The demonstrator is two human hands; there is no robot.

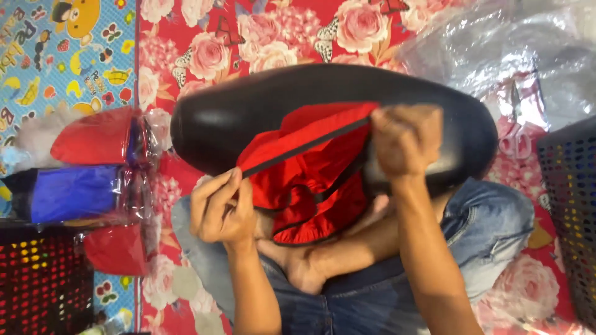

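Observation:
A red garment with black trim lies over a glossy black oval form that rests on my lap. My left hand pinches the garment's black-edged band at its lower left end. At the band's upper right end my right hand grips it in a closed fist against the black form. The band is stretched taut between the two hands. My jeans-clad legs sit crossed under the form.
Packed garments in clear plastic lie at the left: a red one, a blue one, another red one. A dark mesh basket stands lower left, another basket at right. Clear plastic bags lie top right on the floral mat.

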